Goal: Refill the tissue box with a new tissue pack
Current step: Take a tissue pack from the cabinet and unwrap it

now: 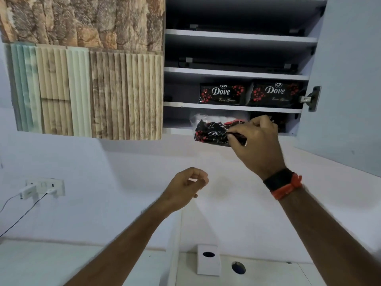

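Textured sample panels (86,69) hang above a wall socket (44,187).

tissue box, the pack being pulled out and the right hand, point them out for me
tissue box (208,265), head view, white front face
pack (212,131), head view, black and red wrapper
right hand (257,141), head view, back of hand

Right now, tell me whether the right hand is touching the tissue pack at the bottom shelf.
Touching. The head view shows the right hand pinching the black tissue pack at its near end, fingers closed on the wrapper.
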`<move>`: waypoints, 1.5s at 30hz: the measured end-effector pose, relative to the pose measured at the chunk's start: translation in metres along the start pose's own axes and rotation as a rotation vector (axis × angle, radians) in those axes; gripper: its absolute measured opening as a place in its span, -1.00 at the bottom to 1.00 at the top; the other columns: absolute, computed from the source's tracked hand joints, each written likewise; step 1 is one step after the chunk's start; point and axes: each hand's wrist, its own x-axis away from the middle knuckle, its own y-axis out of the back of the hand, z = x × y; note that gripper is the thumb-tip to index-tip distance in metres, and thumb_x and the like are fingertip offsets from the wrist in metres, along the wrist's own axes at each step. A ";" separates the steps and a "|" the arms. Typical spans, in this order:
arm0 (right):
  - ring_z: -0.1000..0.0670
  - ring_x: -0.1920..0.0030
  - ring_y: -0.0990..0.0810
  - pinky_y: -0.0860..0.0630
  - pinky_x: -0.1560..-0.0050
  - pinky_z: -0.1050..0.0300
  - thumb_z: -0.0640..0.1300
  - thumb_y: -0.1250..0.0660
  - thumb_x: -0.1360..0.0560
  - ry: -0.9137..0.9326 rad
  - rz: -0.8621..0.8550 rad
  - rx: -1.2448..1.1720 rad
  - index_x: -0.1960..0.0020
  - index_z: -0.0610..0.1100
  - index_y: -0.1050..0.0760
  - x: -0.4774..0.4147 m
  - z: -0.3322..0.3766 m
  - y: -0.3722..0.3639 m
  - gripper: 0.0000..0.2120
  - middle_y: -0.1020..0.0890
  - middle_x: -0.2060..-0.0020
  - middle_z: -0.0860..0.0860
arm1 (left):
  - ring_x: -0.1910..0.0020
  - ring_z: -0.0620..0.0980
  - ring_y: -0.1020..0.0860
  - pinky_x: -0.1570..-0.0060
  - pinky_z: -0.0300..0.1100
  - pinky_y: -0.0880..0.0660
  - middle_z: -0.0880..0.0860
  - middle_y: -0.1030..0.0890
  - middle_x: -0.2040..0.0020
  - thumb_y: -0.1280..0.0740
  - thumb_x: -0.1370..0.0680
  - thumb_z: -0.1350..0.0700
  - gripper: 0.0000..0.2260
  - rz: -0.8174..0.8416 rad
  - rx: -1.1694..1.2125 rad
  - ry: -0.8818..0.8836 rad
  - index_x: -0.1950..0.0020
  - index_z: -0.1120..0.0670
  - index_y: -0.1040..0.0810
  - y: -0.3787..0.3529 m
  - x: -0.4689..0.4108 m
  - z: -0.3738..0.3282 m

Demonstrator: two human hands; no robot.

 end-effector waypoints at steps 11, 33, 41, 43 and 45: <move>-0.12 -0.24 -0.48 -0.38 -0.24 -0.18 0.00 -0.42 -0.49 -0.048 -0.031 -0.207 0.07 -0.01 -0.69 0.055 0.027 -0.013 -0.88 -0.74 0.01 0.10 | -0.26 0.14 -0.58 -0.25 0.06 -0.52 0.11 -0.61 -0.29 -0.41 -0.48 0.06 -0.54 0.021 0.668 0.016 -0.37 0.09 -0.46 -0.030 0.007 -0.005; -0.10 0.19 -0.59 -0.51 0.10 -0.02 -0.22 -0.48 -0.45 -1.237 0.529 -1.615 -0.02 -0.13 -0.66 0.171 0.004 -0.008 -0.85 -0.64 0.12 -0.13 | -0.16 0.08 -0.64 -0.09 -0.03 -0.59 0.08 -0.70 -0.13 -0.48 -0.43 -0.02 -0.60 -0.130 0.664 0.450 -0.24 0.03 -0.59 -0.052 0.079 0.037; 0.09 0.28 -0.62 -0.56 0.31 0.14 0.04 -0.24 -0.61 -1.323 0.468 -1.546 -0.19 -0.16 -0.61 0.233 -0.010 0.024 -0.66 -0.71 0.09 0.02 | -0.08 0.06 -0.68 -0.02 -0.06 -0.63 0.11 -0.71 -0.10 -0.49 -0.39 0.22 -0.58 -0.437 0.781 0.469 -0.25 0.10 -0.57 -0.121 0.138 0.068; 0.05 0.15 -0.67 -0.58 0.13 0.11 0.11 -0.19 -0.61 -1.317 0.375 -1.482 -0.16 -0.11 -0.62 0.238 -0.029 0.027 -0.63 -0.72 0.00 -0.01 | -0.11 0.11 -0.67 -0.10 0.02 -0.61 0.13 -0.71 -0.11 -0.51 -0.33 0.17 -0.51 -0.445 0.812 0.491 -0.25 0.11 -0.57 -0.131 0.145 0.076; -0.01 0.15 -0.63 -0.56 0.09 0.10 0.01 -0.21 -0.64 -1.232 0.400 -1.361 -0.09 -0.12 -0.65 0.237 -0.047 0.032 -0.71 -0.70 0.07 -0.06 | -0.14 0.14 -0.65 -0.15 0.07 -0.59 0.16 -0.69 -0.13 -0.52 -0.32 0.15 -0.50 -0.438 0.835 0.520 -0.26 0.14 -0.57 -0.135 0.151 0.087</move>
